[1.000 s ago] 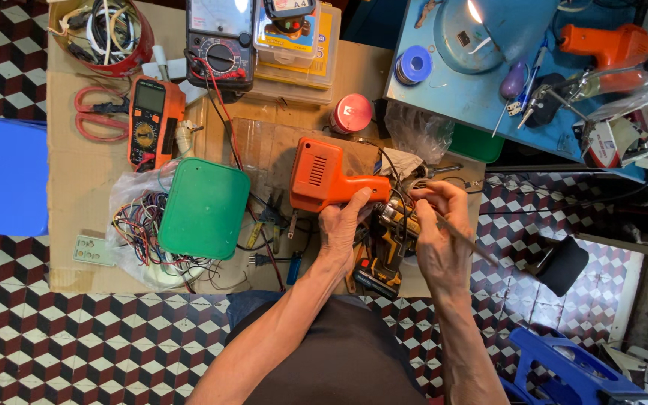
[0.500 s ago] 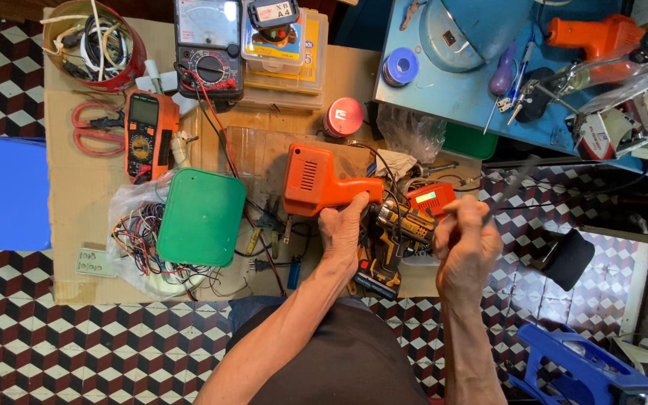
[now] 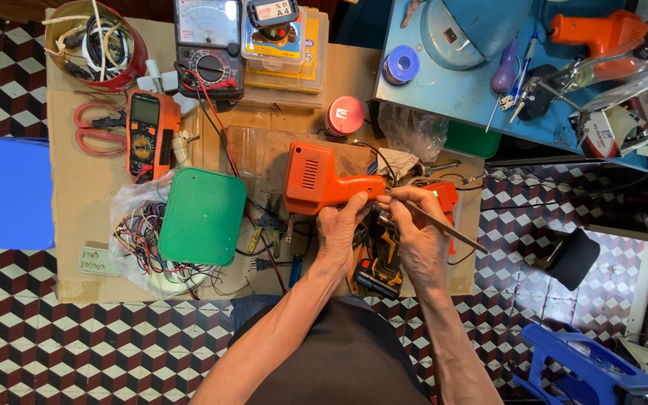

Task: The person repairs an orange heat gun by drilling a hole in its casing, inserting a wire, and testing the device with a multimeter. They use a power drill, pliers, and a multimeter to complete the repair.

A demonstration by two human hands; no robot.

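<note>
Carefully, with the left hand (image 3: 343, 229) gripping the orange soldering gun (image 3: 324, 178) over the table (image 3: 69, 217), the right hand (image 3: 420, 236), pinching a thin rod (image 3: 444, 227), should feed it steadily to the tip.

Two orange soldering guns are showing: one (image 3: 324, 180) at the desk's middle, one (image 3: 601, 30) at the far right corner. Two meters are sitting near the far edge, one orange (image 3: 148, 135), one black (image 3: 208, 49). One pair of red scissors (image 3: 95, 127) is lying at the left edge.
</note>
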